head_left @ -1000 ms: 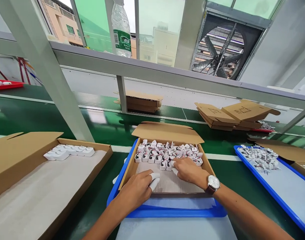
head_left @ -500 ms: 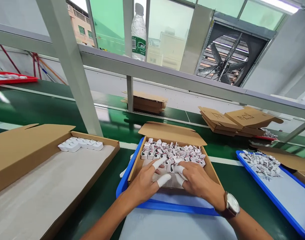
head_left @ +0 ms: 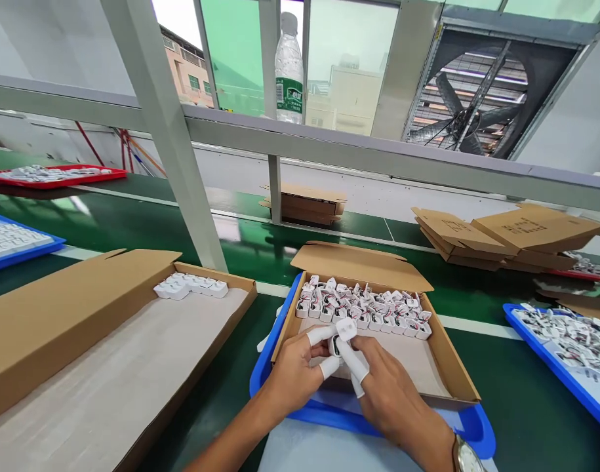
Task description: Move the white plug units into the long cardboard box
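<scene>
Above the near part of an open cardboard box point(head_left: 452, 367), both hands meet on one small white plastic piece point(head_left: 346, 328) with a dark inside. My left hand point(head_left: 300, 367) grips its body between finger and thumb. Thumb and fingers of my right hand point(head_left: 378, 373) close on it from the other side, by its raised white flap. White finger covers sit on several fingertips. Behind the hands, rows of similar white pieces point(head_left: 368, 308) with red and black wires fill the box's far part. A blue tray point(head_left: 484, 426) lies under the box.
To the left lies a larger cardboard box point(head_left: 221, 334) with white pieces point(head_left: 189, 285) in its far corner. Another blue tray point(head_left: 555, 367) with loose parts is at the right. A grey metal post point(head_left: 169, 131) and rail stand ahead, with a bottle point(head_left: 288, 72) on the rail.
Both hands have lifted a white piece from the front of the rows and brought it closer, gripped between them. The view has swung to the left.
</scene>
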`<state>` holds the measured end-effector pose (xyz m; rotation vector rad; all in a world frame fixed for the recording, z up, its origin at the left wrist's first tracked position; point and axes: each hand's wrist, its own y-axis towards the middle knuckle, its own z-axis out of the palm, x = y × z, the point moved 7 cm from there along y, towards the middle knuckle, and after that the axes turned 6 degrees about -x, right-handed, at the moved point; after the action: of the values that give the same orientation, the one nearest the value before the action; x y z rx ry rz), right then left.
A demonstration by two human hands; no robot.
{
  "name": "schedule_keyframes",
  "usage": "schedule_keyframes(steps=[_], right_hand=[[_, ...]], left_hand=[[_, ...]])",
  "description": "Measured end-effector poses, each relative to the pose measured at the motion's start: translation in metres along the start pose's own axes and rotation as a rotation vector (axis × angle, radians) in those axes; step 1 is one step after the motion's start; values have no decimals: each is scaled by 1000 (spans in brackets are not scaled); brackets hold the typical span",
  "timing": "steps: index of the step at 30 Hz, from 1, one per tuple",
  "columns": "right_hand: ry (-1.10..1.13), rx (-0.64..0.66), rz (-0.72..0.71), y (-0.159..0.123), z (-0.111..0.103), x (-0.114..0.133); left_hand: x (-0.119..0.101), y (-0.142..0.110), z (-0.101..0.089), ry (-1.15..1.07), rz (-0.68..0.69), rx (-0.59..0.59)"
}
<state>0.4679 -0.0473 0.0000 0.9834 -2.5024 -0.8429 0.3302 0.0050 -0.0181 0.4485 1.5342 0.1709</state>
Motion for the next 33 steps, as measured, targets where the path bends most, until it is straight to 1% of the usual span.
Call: schedule_keyframes(steps=[2,4,5,7,10,12,14,16,18,19,20,23,24,25,29,31,33], right_hand=[[34,42,41,-6,8,-2],[110,83,69,-10,11,-3],[152,106,82,-11,11,-2],[216,140,97,-13,8,-2],[240,146,96,-14,3,1],[233,137,90,-14,2,4],[259,149,113,-13,4,6],[335,189,177,-11,6,5],[462,213,261,-9,4,0],[545,190,310,-8,1,-4],[634,127,370,-6,-5,-11],[868,-141,537,-9,-22,-37],[916,-188,567,-11,-25,-43],[950,-195,574,-12,-26,-46],[1063,-67,512,-12,-24,-42],[1146,-35,489,-13,-23,-40],[1210,-25,454,-13,-24,-39]], left_hand=[[-1,-3,-2,98,90,-28],[-3,-4,-3,163,152,-34],[-4,-5,-3,173,162,-38],[-4,-4,-3,159,140,-52],[-5,-4,-4,150,98,-76],[-8,-5,-3,197,135,-68],[-10,-7,-3,262,202,-58],[-11,-9,-3,302,247,-50],[-10,-10,-2,294,255,-40],[-11,-10,-2,267,247,-30],[-11,-10,-1,223,225,-16],[-14,-10,5,22,101,79],[-15,-11,8,-44,51,128],[-18,-12,11,-97,6,180],[-25,-18,20,-171,-122,353],[-26,-21,21,-183,-146,392],[-25,-22,21,-188,-147,397]])
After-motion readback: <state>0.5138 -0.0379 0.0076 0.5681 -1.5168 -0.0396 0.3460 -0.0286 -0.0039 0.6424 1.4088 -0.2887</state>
